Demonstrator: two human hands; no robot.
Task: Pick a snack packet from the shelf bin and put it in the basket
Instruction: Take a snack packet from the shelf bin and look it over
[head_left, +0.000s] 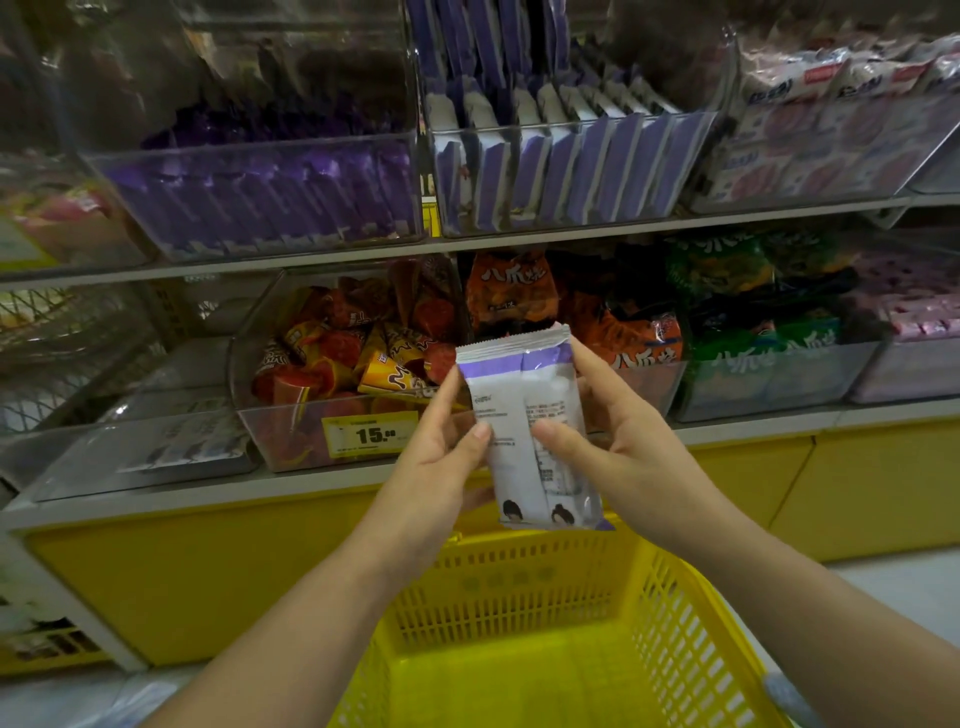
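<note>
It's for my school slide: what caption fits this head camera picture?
The left hand and right hand hold a purple-white packet above the yellow basket.

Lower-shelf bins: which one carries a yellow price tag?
The bin of red-orange cone packets; its front bears the yellow tag, unlike the orange-packet bin and green-packet bin.

Print on the snack packet is unreadable.

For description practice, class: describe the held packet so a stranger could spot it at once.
Find the yellow basket at the bottom. Above its far rim, the left hand and right hand hold an upright packet. Unlike the orange bags and green bags behind, it is white with a purple band on top and two cartoon heads below.
</note>
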